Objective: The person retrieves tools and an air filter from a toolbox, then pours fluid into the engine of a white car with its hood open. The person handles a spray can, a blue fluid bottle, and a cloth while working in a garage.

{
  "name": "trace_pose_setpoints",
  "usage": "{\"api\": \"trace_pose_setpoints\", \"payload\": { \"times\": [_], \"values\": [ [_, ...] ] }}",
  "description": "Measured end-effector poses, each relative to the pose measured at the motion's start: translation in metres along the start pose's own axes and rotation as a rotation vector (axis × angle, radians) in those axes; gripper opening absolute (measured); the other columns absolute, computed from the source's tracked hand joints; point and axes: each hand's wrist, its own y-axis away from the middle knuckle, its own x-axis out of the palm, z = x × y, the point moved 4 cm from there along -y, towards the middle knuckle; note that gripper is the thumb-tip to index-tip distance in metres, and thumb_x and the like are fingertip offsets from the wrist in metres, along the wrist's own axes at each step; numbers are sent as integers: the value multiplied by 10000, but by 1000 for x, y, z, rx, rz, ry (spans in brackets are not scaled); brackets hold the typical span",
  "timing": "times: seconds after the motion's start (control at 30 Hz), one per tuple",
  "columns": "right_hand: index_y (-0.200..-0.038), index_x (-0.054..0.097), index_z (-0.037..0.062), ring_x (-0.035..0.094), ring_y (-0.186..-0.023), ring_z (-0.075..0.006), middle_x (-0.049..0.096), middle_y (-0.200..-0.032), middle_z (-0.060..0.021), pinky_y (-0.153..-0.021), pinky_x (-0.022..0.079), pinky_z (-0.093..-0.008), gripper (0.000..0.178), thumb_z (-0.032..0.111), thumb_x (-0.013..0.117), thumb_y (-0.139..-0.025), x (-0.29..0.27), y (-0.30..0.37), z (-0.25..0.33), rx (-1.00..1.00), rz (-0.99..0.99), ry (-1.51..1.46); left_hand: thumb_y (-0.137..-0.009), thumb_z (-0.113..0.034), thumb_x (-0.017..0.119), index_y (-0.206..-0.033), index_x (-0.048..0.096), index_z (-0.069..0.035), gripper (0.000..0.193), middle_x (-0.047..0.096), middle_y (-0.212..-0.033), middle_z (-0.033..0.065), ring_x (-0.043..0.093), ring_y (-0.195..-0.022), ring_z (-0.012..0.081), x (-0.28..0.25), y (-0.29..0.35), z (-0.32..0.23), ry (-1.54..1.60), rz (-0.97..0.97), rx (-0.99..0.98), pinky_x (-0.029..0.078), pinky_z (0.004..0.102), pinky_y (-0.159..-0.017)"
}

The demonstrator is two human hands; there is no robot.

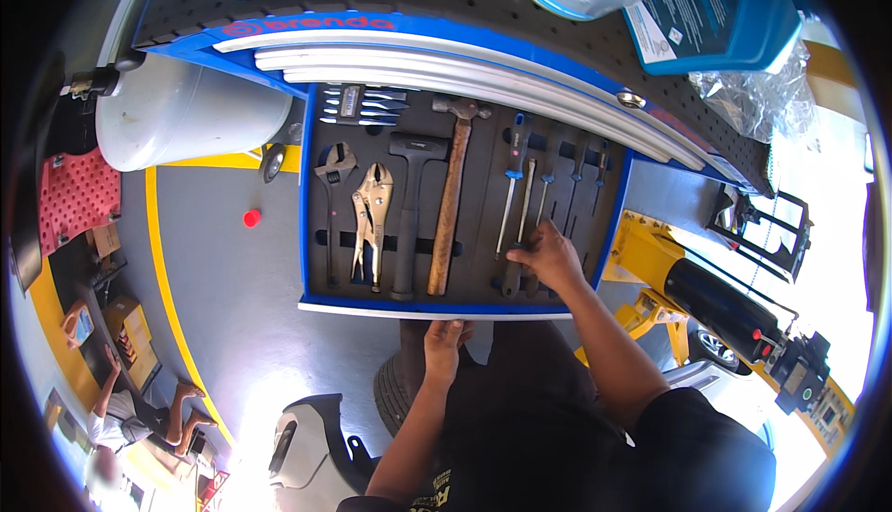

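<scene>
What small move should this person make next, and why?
Perhaps pinch one of the screwdrivers and ease it up: the right grip is down among them, though whether it holds one is unclear, and the left grip is at the front edge of the open drawer.

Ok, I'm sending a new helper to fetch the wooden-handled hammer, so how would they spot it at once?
On the blue metal tool cabinet, find the open blue-edged drawer lined with dark foam. Near its middle, right of the black T-shaped mallet, lies the long metal-headed hammer. Among the tools there, only it shows a brown wooden handle.
</scene>
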Motion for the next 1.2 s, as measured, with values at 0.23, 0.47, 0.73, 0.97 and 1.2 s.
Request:
{"api": "trace_pose_setpoints", "payload": {
  "times": [0.23, 0.47, 0.73, 0.97, 1.2],
  "values": [
    [-896, 601, 14, 738, -619, -191, 708, -664, -112, -613, 567, -339, 385, 271, 877, -818, 10, 9, -5, 108, 144, -204, -1028, -240, 677, -1273, 618, -50, 315, 717, -1139, 83, 726, -1061, 244, 1, 2, -2, 1, 6, 1, 582, 366, -890],
    [-837, 677, 10, 751, -756, -313, 731, -774, -157, -701, 568, -435, 496, 474, 847, -783, 14, 3, 7, -3, 104, 232, -1034, -353, 662, -1191, 610, -32, 361, 735, -967, 72, 725, -864, 191, 10, 7, -10, -214, -61, 185, 557, 315, -771],
    [-818, 747, 88, 731, -889, -329, 733, -799, -127, -787, 547, -468, 591, 657, 829, -679, -6, -13, 8, 52, 77, 293, -1025, -339, 676, -1190, 616, -46, 341, 727, -942, 44, 718, -868, 172, 10, -11, -5, -182, -26, 216, 529, 304, -737],
    [-961, 715, 90, 733, -957, -255, 751, -949, -63, -824, 558, -422, 346, 435, 738, -942, -64, -52, 39, 77, 135, -834, -1021, -250, 680, -1165, 656, -77, 226, 732, -971, 18, 715, -851, 141, 78, -59, -69, -248, -11, 169, 498, 280, -690],
    [-1402, 481, 70, 586, -1282, -276, 508, -1469, -118, -1078, 462, -460, 469, 33, 519, -936, -109, -53, 57, 23, 143, -1968, -1019, -354, 681, -1100, 687, -64, 301, 757, -965, 33, 694, -795, 121, 128, -68, -158, -521, 93, 226, 486, 268, -680]
  ]
}}
